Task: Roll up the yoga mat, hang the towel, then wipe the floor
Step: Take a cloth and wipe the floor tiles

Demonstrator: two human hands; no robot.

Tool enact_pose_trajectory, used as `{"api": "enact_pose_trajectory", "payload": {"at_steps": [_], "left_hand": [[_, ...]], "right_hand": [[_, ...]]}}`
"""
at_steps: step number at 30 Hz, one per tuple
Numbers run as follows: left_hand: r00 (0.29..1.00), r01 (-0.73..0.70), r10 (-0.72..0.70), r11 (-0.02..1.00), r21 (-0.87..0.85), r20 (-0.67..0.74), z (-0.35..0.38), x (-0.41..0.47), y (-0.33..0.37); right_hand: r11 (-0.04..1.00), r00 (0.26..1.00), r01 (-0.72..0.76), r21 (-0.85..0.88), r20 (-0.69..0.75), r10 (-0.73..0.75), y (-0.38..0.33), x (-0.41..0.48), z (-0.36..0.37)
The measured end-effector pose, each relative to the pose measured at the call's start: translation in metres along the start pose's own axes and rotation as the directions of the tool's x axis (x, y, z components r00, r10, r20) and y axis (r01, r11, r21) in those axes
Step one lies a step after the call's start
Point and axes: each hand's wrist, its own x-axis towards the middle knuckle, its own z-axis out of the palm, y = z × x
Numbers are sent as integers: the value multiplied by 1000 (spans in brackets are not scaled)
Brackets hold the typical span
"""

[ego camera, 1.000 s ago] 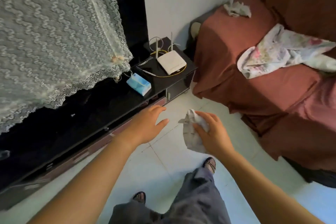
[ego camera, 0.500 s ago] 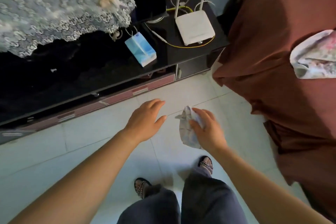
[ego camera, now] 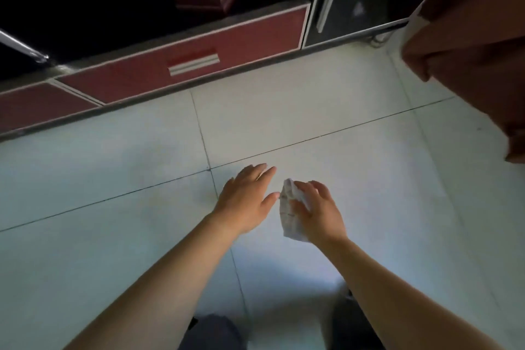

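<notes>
My right hand (ego camera: 318, 212) grips a small crumpled white cloth (ego camera: 289, 216), which hangs from under its fingers just above the pale tiled floor (ego camera: 355, 167). Just to its left, my left hand (ego camera: 247, 199) is held out flat with straight fingers and holds nothing. Both hands hover low over the tiles near a crossing of grout lines. No yoga mat or towel is in view.
A low black cabinet with red drawer fronts (ego camera: 199, 62) runs along the far edge of the floor. A rust-brown cover (ego camera: 471, 45) drapes down at the right. My knees in grey trousers (ego camera: 210, 332) show at the bottom edge.
The view has dropped much lower toward the floor; the cabinet top with router and the sofa have left the view. Both hands have come down closer to the tiles, the cloth still in the right.
</notes>
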Motion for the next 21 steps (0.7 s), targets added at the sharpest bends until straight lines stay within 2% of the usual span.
{"api": "enact_pose_trajectory", "payload": {"at_steps": [4,8,15,21], "left_hand": [[999,18,-17,999,37,-41,61,67,-39],[990,20,-3,992,125,-138,97,110,-67],[984,-105,139,957,269,-111,88,156,-80],[980,-115,151,961,253,-130,94,179,-66]], "right_hand": [[994,985,95,-54,-141,-102,39,65,40],[975,941,155,-161,-276,-195,68,88,54],[938,928,176,-298,-268,-259,98,79,70],[930,930,124,-347,-287,-231,102,77,86]]}}
